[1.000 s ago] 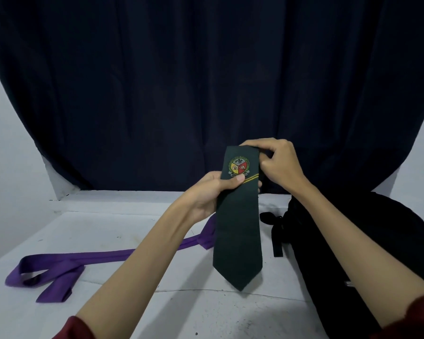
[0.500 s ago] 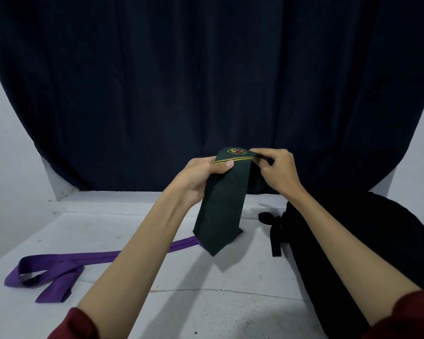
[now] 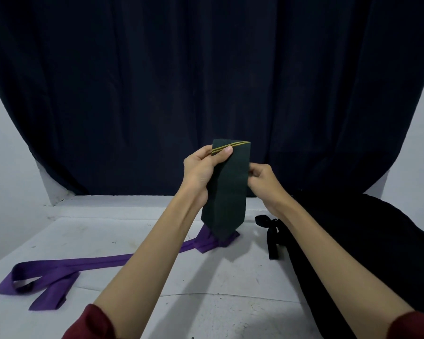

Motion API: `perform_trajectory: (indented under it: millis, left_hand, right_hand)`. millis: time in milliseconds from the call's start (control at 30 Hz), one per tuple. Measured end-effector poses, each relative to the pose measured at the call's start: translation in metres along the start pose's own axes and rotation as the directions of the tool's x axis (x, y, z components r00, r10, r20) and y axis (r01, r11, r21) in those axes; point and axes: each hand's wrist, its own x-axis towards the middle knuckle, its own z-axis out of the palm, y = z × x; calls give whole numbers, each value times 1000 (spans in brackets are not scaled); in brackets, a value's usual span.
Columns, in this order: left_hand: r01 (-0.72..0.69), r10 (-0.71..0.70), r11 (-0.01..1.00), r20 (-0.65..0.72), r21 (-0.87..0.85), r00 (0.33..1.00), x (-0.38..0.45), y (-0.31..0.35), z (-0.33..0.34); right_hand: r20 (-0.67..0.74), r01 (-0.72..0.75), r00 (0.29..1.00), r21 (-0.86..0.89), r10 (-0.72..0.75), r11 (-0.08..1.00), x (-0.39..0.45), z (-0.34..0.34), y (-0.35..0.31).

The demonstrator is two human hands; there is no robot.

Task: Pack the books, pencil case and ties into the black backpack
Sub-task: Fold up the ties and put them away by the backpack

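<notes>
I hold a dark green tie (image 3: 227,192) folded over, upright above the white table, its yellow stripes along the top fold and its pointed tip hanging down. My left hand (image 3: 203,167) pinches the top left edge with thumb over the stripes. My right hand (image 3: 263,181) grips the tie's right edge from behind, lower down. A purple tie (image 3: 66,267) lies stretched across the table at the left, one end reaching under the green tie's tip. The black backpack (image 3: 367,253) lies on the table at the right, under my right forearm. No books or pencil case are visible.
The white table (image 3: 137,231) runs to a raised back ledge. A black strap (image 3: 272,233) of the backpack trails onto the table left of the bag. A dark curtain (image 3: 206,81) hangs behind the table, with pale walls at either side.
The green tie's crest end has been folded back out of sight, so the tie hangs shorter. My right hand slid down from the top fold to the right edge; my left hand rose slightly.
</notes>
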Motion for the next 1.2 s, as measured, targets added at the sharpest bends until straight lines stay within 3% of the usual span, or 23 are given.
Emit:
perform_trajectory:
  millis: [133,300,367,600,900,1033,1100,1200]
  left_hand:
    - [32,-32,999,7,-33,999,2,2,3]
    - [71,-67,994,40,-88,997,4,4,6]
    - [69,-65,993,51,-99,997,4,3,6]
    - [38,-32,987,39,-159,999,8,3,13]
    - [-135,113,984,-177,-118,978,8,5,28]
    - [-148,95,979,-330,-140,939,13,2,30]
    - [-35,-11,986,-271,-166,963,19,-1,23]
    - [166,-161,985,105,-41,981,22,-5,8]
  right_hand:
    - [43,-39,998,47,37,998,-1,-2,-1]
    - [84,-122,991,314,100,942,-3,-2,-7]
    - [93,-107,992,264,85,959,-4,-1,-9]
    - [-80,52,996,82,-46,995,-4,10,2]
    - [-205,190,961,10,-184,982,-14,27,17]
    - [-264,207,943,-12,-202,978,-16,34,22]
    - [-271,198,944,1,-191,980,-15,33,22]
    - [-258,180,950,-11,-176,984,-12,30,20]
